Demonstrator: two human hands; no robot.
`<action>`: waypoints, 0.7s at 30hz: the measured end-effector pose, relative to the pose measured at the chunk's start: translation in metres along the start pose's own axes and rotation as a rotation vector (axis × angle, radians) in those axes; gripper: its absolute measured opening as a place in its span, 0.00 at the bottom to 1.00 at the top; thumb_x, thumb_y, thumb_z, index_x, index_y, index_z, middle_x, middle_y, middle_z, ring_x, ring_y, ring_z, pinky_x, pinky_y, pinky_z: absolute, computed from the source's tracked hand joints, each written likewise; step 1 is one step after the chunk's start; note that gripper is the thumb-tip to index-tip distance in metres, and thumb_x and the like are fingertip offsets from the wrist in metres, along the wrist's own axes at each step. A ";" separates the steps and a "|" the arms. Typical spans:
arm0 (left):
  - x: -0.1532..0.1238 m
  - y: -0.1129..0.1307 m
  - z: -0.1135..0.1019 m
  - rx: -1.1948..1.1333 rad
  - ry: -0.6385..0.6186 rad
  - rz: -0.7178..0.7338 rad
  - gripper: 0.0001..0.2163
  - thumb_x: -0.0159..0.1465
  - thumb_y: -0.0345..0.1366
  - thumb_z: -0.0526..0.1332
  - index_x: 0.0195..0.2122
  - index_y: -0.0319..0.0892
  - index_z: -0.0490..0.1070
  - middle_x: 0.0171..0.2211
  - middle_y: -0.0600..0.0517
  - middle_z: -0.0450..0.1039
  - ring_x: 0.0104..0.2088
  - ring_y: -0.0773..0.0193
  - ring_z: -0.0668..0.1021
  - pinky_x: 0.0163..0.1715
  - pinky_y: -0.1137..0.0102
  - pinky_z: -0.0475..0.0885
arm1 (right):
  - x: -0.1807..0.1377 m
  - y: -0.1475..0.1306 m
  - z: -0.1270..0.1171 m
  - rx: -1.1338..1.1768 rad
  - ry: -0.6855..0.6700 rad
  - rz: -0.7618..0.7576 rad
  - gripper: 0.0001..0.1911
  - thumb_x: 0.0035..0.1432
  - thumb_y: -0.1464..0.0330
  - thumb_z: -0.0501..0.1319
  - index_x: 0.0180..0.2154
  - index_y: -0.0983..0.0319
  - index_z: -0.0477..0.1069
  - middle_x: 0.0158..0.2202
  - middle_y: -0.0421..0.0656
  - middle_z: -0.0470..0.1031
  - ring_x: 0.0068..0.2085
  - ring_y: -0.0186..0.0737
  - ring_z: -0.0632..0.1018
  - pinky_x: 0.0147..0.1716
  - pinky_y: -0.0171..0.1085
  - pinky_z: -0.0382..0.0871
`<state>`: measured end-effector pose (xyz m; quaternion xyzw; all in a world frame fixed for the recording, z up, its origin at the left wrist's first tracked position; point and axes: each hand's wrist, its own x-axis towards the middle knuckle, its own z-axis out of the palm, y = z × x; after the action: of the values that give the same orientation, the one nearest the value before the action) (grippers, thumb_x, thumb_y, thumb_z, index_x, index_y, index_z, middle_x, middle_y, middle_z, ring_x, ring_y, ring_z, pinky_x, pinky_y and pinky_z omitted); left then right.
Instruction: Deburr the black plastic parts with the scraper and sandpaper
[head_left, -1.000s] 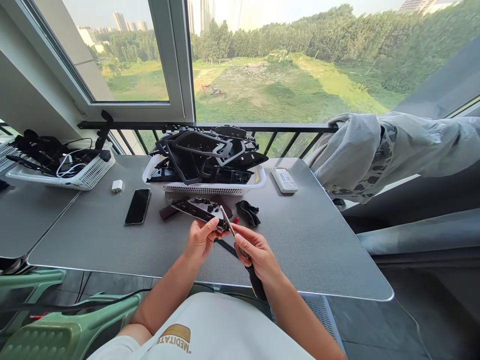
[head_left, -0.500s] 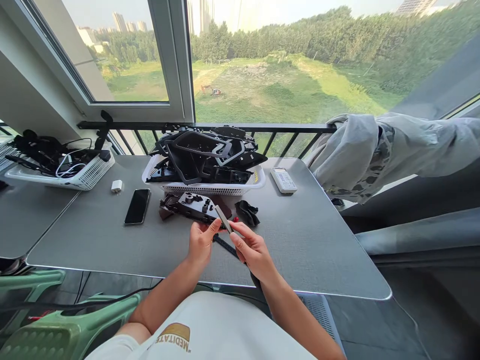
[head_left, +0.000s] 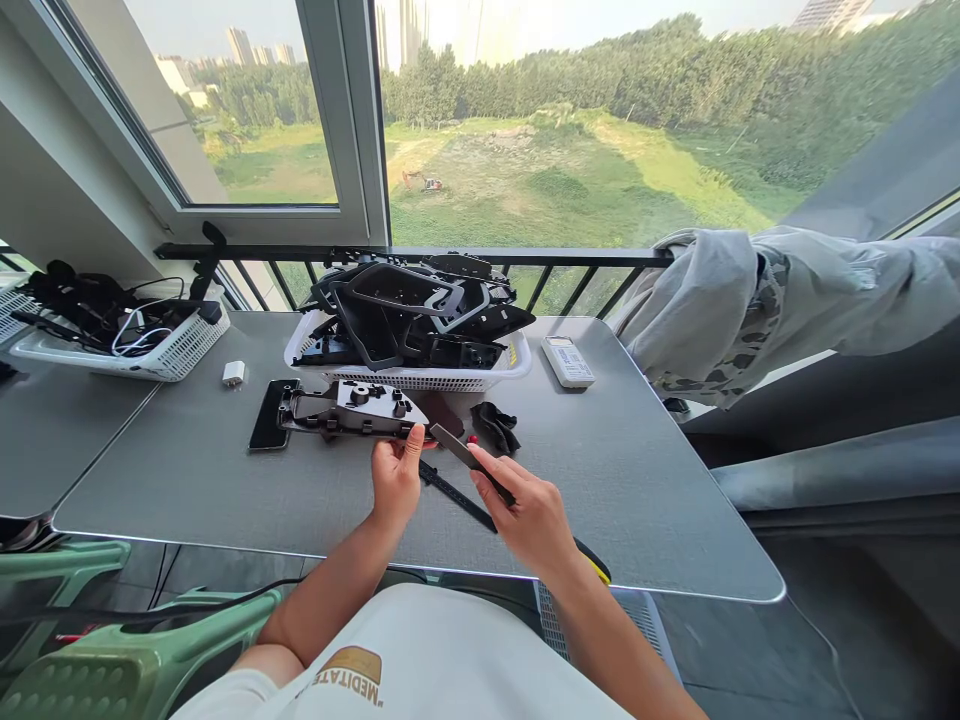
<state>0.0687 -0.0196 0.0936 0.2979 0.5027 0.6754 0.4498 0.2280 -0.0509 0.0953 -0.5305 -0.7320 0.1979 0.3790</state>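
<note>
My left hand pinches the right, tapered end of a long black plastic part with a pale grey panel and several raised posts. The thumb lies on top of that end. My right hand grips a flat grey file, its tip beside the part's tapered end. Whether the two touch, I cannot tell. A black and yellow handle shows beyond my right wrist. Below the file a narrow black strip lies slantwise on the table. A crumpled black cloth-like thing lies just past the file.
A white basket heaped with black plastic parts stands behind my hands. On the left are a phone, partly under the part's end, a white charger plug and another basket. A white box-shaped device lies right on the grey table.
The plastic part has shifted left and lies more level, now overlapping the phone. My right hand and the file have moved right and slightly down, and the black and yellow handle now shows.
</note>
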 end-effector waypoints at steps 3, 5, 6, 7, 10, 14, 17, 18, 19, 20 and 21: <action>-0.001 -0.001 0.000 0.031 -0.013 0.021 0.20 0.48 0.53 0.71 0.28 0.40 0.74 0.26 0.51 0.78 0.25 0.62 0.80 0.30 0.69 0.76 | 0.000 0.001 0.000 -0.005 0.020 0.005 0.20 0.67 0.64 0.54 0.55 0.58 0.75 0.28 0.42 0.75 0.22 0.32 0.68 0.24 0.32 0.62; -0.001 -0.001 -0.001 0.050 -0.015 0.023 0.19 0.49 0.52 0.71 0.27 0.40 0.74 0.25 0.51 0.78 0.25 0.61 0.80 0.30 0.69 0.76 | 0.000 0.000 0.000 0.008 -0.019 -0.013 0.19 0.66 0.63 0.54 0.54 0.59 0.76 0.28 0.42 0.75 0.22 0.33 0.69 0.24 0.33 0.62; -0.001 -0.001 -0.001 0.059 -0.010 0.023 0.19 0.49 0.52 0.71 0.27 0.40 0.74 0.25 0.50 0.78 0.25 0.61 0.80 0.30 0.69 0.76 | -0.001 -0.001 0.001 0.014 -0.039 -0.020 0.19 0.66 0.63 0.54 0.53 0.59 0.76 0.27 0.42 0.75 0.22 0.33 0.69 0.24 0.33 0.62; -0.001 -0.001 -0.002 0.067 -0.003 0.023 0.19 0.49 0.51 0.72 0.27 0.40 0.74 0.24 0.50 0.78 0.26 0.61 0.80 0.30 0.69 0.76 | -0.001 -0.001 0.001 0.021 -0.051 -0.021 0.19 0.66 0.63 0.54 0.53 0.59 0.77 0.27 0.42 0.75 0.21 0.33 0.68 0.24 0.33 0.62; 0.000 -0.001 -0.002 0.063 0.006 0.009 0.20 0.48 0.52 0.72 0.28 0.39 0.74 0.25 0.50 0.78 0.26 0.61 0.80 0.30 0.69 0.76 | -0.002 0.000 0.004 0.075 -0.044 0.022 0.19 0.65 0.63 0.55 0.53 0.59 0.76 0.26 0.41 0.74 0.21 0.33 0.68 0.23 0.33 0.61; 0.001 -0.002 -0.002 -0.004 0.006 -0.014 0.22 0.46 0.54 0.72 0.29 0.39 0.73 0.26 0.51 0.78 0.26 0.62 0.80 0.31 0.68 0.77 | 0.003 0.005 0.006 0.334 -0.020 0.161 0.20 0.62 0.61 0.58 0.52 0.61 0.77 0.28 0.42 0.76 0.24 0.34 0.70 0.24 0.33 0.63; 0.002 -0.003 -0.002 -0.094 -0.025 -0.065 0.21 0.46 0.51 0.73 0.31 0.39 0.74 0.28 0.52 0.78 0.28 0.64 0.80 0.31 0.70 0.77 | 0.007 0.006 0.009 0.702 -0.139 0.346 0.26 0.58 0.54 0.62 0.53 0.62 0.76 0.25 0.40 0.74 0.18 0.28 0.61 0.16 0.32 0.54; 0.002 -0.003 -0.001 -0.130 -0.041 -0.093 0.21 0.45 0.51 0.74 0.31 0.40 0.74 0.28 0.53 0.78 0.29 0.65 0.80 0.30 0.71 0.77 | 0.008 0.005 0.011 0.827 -0.180 0.403 0.28 0.57 0.52 0.63 0.53 0.63 0.75 0.24 0.39 0.73 0.16 0.26 0.58 0.15 0.31 0.50; 0.002 -0.003 -0.001 -0.162 -0.058 -0.123 0.21 0.44 0.50 0.75 0.31 0.40 0.74 0.28 0.53 0.78 0.28 0.65 0.80 0.29 0.71 0.77 | 0.009 0.004 0.012 0.938 -0.208 0.451 0.30 0.56 0.51 0.63 0.54 0.63 0.75 0.24 0.38 0.72 0.15 0.25 0.56 0.14 0.31 0.47; 0.002 -0.002 -0.001 -0.187 -0.075 -0.153 0.21 0.43 0.49 0.75 0.30 0.40 0.74 0.27 0.54 0.78 0.28 0.66 0.80 0.29 0.72 0.76 | 0.010 0.002 0.014 1.029 -0.226 0.486 0.30 0.55 0.51 0.64 0.54 0.62 0.74 0.24 0.37 0.72 0.15 0.24 0.55 0.13 0.30 0.45; 0.002 -0.002 0.000 -0.205 -0.090 -0.178 0.21 0.41 0.48 0.76 0.29 0.40 0.74 0.26 0.54 0.78 0.27 0.66 0.79 0.28 0.72 0.76 | 0.010 -0.001 0.016 1.100 -0.234 0.507 0.30 0.54 0.51 0.65 0.53 0.62 0.75 0.23 0.37 0.71 0.15 0.23 0.55 0.13 0.30 0.44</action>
<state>0.0682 -0.0176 0.0920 0.2344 0.4349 0.6667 0.5581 0.2136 -0.0401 0.0890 -0.3894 -0.4106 0.6872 0.4555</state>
